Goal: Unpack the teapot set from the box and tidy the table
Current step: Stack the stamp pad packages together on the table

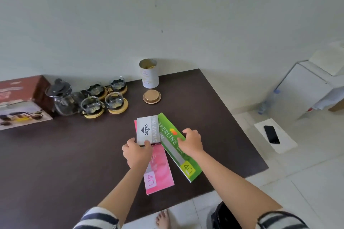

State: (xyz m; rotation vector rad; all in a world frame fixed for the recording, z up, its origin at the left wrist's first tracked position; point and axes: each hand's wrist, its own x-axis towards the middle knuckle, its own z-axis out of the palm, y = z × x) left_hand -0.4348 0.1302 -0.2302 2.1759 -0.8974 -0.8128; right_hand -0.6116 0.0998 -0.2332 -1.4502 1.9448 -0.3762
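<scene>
Floor tiles show past the near right edge of the dark brown wooden table, and I see that edge running diagonally away to the far right corner. Nearest me on the table lie two thin paper packs: a pink paper pack marked 40, close to the near edge, and a green paper pack marked 40 just right of it, tilted, its near corner close to the table's right edge. My left hand has its fingers curled around the near end of a grey stamp pad box, which sits on the far end of the pink pack and touches the green one. My right hand rests on the green pack, fingers bent over its far long edge; I cannot tell whether they truly grip it. The table to the left of the packs is bare and wide. Farther off, a round cork-topped lid lies flat, with an open white cylindrical tin upright behind it at the far edge by the wall. At far left stand the glass teapot with a black lid and four glass cups on wooden coasters, grouped tight. The red printed cardboard box lies just left of the teapot.
</scene>
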